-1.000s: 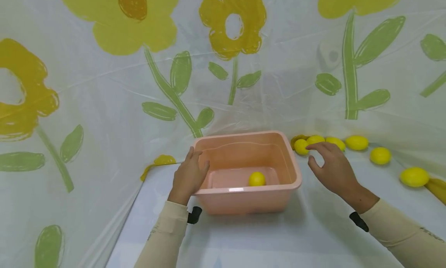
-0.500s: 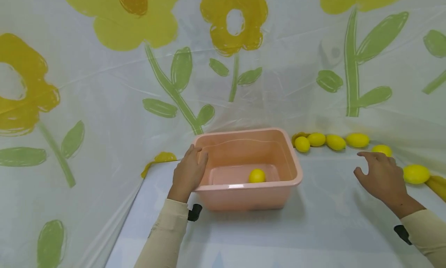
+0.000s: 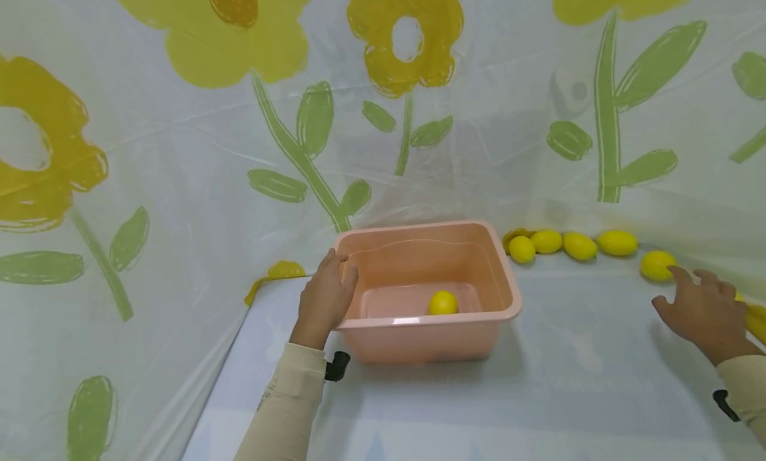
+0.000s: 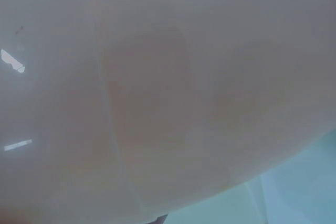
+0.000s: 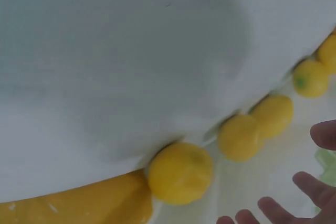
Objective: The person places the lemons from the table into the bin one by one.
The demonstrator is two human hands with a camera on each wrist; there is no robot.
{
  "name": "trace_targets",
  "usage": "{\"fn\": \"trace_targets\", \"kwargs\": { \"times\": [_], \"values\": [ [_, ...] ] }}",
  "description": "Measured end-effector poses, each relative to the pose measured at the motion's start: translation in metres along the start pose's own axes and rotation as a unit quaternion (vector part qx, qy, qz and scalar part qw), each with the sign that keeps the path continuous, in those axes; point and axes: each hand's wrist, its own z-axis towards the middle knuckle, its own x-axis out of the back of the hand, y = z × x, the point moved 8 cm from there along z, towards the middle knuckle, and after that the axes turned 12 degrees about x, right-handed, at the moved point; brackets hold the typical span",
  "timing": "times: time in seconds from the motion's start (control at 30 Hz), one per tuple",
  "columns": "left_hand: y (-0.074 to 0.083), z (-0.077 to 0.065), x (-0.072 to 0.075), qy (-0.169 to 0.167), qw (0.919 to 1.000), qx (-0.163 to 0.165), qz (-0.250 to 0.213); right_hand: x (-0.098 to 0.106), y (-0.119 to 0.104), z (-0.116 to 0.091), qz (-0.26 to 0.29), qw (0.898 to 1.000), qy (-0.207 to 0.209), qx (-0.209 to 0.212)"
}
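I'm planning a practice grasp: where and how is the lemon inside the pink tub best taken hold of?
Probably around its widest part, thumb and fingers on opposite sides, coming straight down from above. The lemon looks rounded and sits low in the tub, whose walls would hinder a sideways approach, while the top is open.
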Motion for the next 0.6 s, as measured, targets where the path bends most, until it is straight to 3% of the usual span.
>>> {"fn": "trace_targets", "kwargs": {
  "times": [0.2,0.6],
  "values": [
    [-0.001,0.001,-0.001,0.003,1.0000,0.003,0.004,-0.007,0.018,0.000,0.002,1.000,-0.012,-0.002],
    [0.003,0.000,0.001,-0.005,0.9999,-0.009,0.003,-0.024,0.036,0.005,-0.029,0.996,-0.076,-0.047]
  ]
}}
